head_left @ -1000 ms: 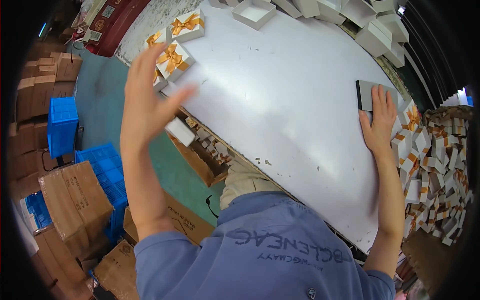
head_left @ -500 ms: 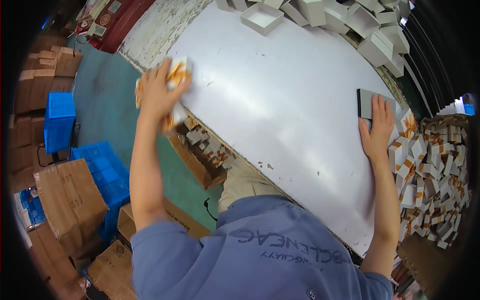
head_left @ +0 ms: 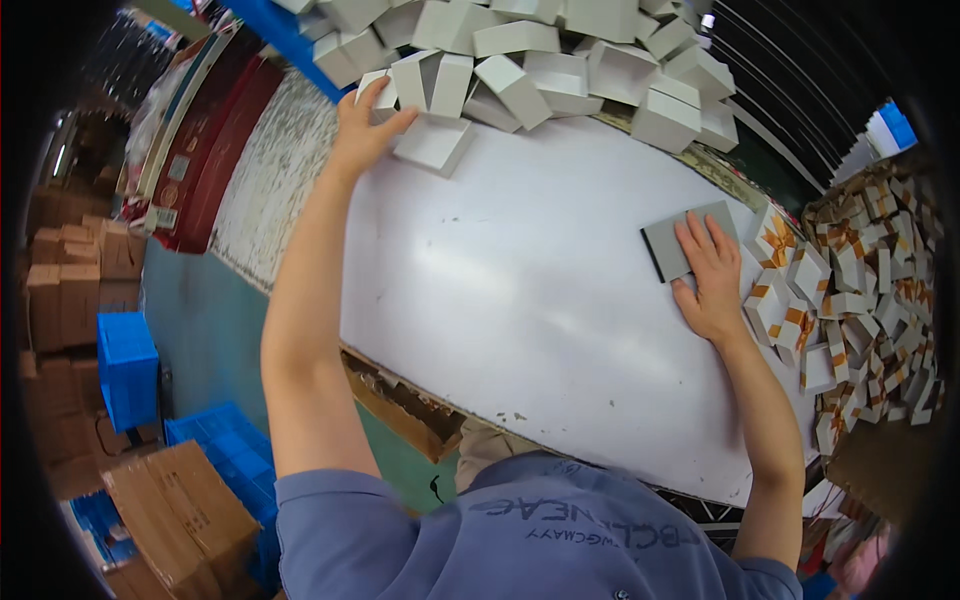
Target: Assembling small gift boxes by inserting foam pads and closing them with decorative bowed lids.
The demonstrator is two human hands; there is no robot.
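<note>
My left hand (head_left: 368,130) reaches to the far left of the white tabletop (head_left: 520,260), thumb and fingers spread at a small white box (head_left: 378,98). Whether it bears any of that box's weight I cannot tell. Beside the thumb lies a shallow open white box (head_left: 435,145). My right hand (head_left: 712,275) rests with outstretched fingers on a flat grey rectangular piece (head_left: 665,245) with a dark edge, lying on the tabletop. Just right of it are white boxes tied with orange ribbon (head_left: 775,240).
Plain white boxes (head_left: 530,90) are heaped along the far edge. More ribboned boxes pile up at the right. Left of the table are blue crates (head_left: 128,365), brown cartons (head_left: 180,510) and dark red boxes (head_left: 205,150). An open carton (head_left: 400,410) sits below the near edge.
My left hand has let go of the ribboned boxes it held over the table's left edge and moved to the plain white boxes. My right hand stays on the grey piece. The view has turned.
</note>
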